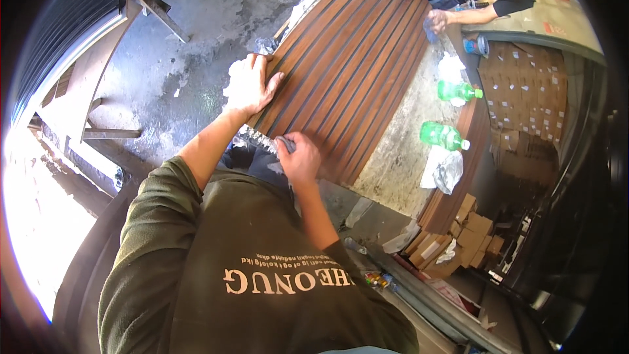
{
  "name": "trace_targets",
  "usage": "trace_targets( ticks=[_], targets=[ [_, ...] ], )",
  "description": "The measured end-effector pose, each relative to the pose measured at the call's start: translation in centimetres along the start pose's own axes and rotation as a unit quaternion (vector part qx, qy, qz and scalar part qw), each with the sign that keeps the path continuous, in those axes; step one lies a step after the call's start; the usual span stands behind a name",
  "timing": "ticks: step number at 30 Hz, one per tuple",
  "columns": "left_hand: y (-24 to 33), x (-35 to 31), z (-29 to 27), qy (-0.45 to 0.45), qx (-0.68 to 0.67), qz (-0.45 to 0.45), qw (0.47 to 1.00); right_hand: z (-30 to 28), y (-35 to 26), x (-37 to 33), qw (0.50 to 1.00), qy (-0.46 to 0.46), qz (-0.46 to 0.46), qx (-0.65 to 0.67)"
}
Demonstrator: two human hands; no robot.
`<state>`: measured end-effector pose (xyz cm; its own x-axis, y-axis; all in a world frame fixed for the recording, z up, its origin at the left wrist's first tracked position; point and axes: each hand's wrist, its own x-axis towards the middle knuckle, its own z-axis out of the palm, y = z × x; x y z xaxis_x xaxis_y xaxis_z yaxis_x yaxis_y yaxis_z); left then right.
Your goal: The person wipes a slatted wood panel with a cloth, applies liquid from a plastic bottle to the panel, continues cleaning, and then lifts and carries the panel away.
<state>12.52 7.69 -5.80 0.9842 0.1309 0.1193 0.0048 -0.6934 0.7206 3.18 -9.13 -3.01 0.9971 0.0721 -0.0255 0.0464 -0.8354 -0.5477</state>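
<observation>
A brown slatted panel (347, 69) lies on the pale surface (394, 167) before you, your left hand (250, 86) spread open at its left edge, your right hand (303, 158) closed around a small dark object (286, 145) at its near end; two green bottles (440, 135) sit to the right.

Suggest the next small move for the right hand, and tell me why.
I'd probably slide the right hand slightly rightward along the near end of the striped brown board. It is at that end, curled around a small dark thing I can't identify, while the left hand is at the left edge, seemingly placed to steady the board.
</observation>
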Motion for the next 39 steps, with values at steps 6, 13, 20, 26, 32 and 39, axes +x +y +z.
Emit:
trace_targets(
  ticks=[6, 13, 20, 26, 32, 39],
  targets=[
    [0.7, 0.2, 0.1, 0.023, -0.012, 0.025, 0.999, -1.8, 0.5, 4.6, 0.997, 0.009, 0.055, -0.055],
    [0.9, 0.2, -0.5, 0.021, -0.015, 0.012, 1.000, 0.0, -0.6, 2.0, 0.999, 0.031, -0.043, -0.013],
    [-0.9, 0.1, 0.8, 0.045, -0.043, 0.026, 0.998, -0.4, 1.6, -1.3, 0.999, -0.036, 0.013, 0.031],
    [0.7, 0.3, 0.1, 0.032, -0.058, 0.009, 0.998, -1.7, 0.1, 8.7, 0.998, 0.012, 0.024, -0.051],
    [-0.5, 0.2, 0.4, 0.083, -0.077, 0.023, 0.993, -2.9, 4.2, 8.9, 0.996, -0.006, 0.088, 0.021],
    [-2.4, -4.7, -1.6, 0.010, -0.139, -0.025, 0.990, -1.5, 0.2, 9.0, 0.996, -0.069, -0.063, -0.006]
  ],
)
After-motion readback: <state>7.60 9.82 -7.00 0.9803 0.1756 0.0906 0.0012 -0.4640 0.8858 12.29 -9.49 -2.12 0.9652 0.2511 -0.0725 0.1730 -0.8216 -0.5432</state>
